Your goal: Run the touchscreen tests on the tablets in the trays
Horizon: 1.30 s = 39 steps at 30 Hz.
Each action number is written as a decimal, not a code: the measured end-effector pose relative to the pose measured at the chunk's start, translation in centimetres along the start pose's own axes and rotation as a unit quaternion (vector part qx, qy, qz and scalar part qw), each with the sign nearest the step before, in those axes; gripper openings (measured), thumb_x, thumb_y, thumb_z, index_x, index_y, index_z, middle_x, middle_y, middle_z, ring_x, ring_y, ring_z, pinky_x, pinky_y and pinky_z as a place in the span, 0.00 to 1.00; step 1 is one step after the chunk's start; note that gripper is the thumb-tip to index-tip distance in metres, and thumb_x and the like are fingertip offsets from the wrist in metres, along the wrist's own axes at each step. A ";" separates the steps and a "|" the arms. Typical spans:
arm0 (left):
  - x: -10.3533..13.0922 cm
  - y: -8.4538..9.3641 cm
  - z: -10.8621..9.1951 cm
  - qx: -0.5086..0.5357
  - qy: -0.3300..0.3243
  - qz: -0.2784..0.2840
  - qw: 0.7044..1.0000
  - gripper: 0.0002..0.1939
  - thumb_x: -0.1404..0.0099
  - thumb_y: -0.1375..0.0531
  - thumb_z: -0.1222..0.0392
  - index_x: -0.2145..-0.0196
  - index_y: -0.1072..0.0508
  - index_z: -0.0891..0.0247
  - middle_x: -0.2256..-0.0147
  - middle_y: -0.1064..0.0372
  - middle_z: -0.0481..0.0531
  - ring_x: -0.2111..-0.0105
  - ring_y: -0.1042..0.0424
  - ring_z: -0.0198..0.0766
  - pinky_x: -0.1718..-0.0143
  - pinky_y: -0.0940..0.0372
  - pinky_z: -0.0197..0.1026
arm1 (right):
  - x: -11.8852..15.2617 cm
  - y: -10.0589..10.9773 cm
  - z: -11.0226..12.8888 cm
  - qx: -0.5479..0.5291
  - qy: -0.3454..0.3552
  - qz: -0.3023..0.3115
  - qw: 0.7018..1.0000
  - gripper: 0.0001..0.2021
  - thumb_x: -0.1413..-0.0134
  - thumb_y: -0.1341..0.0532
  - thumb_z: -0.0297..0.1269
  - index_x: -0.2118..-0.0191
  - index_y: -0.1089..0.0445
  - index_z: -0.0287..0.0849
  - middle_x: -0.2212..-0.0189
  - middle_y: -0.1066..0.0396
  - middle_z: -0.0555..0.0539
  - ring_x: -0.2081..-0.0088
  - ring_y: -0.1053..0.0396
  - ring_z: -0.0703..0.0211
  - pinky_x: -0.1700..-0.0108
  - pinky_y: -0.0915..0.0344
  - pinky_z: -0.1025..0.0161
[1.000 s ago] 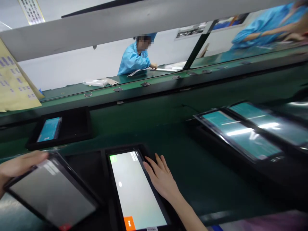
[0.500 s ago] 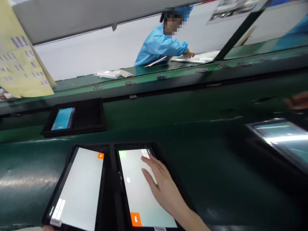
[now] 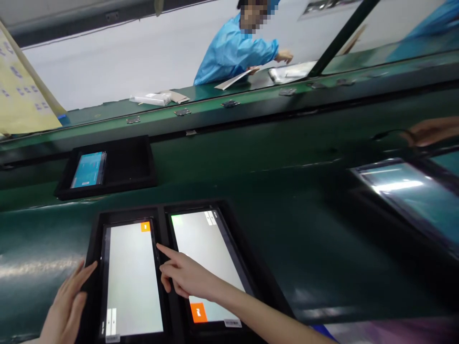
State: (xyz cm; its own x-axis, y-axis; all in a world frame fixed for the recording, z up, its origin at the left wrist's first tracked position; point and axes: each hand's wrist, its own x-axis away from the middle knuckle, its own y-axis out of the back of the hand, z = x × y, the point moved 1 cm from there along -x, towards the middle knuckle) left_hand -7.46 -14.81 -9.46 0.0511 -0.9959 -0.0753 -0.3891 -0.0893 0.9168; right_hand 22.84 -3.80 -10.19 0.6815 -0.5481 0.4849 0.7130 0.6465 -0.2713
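Two lit tablets lie side by side in black trays, both with pale blank screens. The left tablet [image 3: 134, 277] has one orange square at its top right corner. A green patch and a larger orange square mark the right tablet [image 3: 204, 258]. My left hand [image 3: 66, 306] is open, fingertips at the left rim of the left tray [image 3: 93, 239]. Reaching across the right tablet, my right hand [image 3: 182, 274] points its index finger at the left tablet's right edge. The other fingers are loosely bent, with nothing held.
Behind lies a black tray [image 3: 127, 165] with a blue-labelled packet [image 3: 88, 169]. Another tablet [image 3: 405, 191] reflects light at the right, near another person's hand [image 3: 430, 131]. Across a green ledge, a co-worker in blue [image 3: 229, 52] handles flat items. A yellow sheet [image 3: 25, 95] hangs at left.
The left tablet, tilted before, now sits straight in its tray. My right hand has moved left from the right tablet's screen. My left hand has come into fuller view.
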 end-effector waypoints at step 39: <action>-1.1 -0.3 -7.1 -0.002 -0.380 0.097 0.920 0.14 0.35 0.46 0.61 0.51 0.35 0.64 0.58 0.27 0.50 0.56 0.32 0.39 0.51 0.37 0.40 | 0.1 7.1 -1.3 0.571 0.246 -0.302 0.723 0.06 0.38 0.54 0.32 0.61 0.41 0.45 0.48 0.31 0.42 0.34 0.53 0.40 0.39 0.49 0.33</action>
State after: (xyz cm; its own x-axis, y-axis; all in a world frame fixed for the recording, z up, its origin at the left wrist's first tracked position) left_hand -0.82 -13.56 -6.89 -0.6777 -0.7173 -0.1618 -0.3192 0.0887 0.9435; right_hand 28.18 0.07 -13.21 0.4790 -0.8541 -0.2025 0.4955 0.0727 0.8655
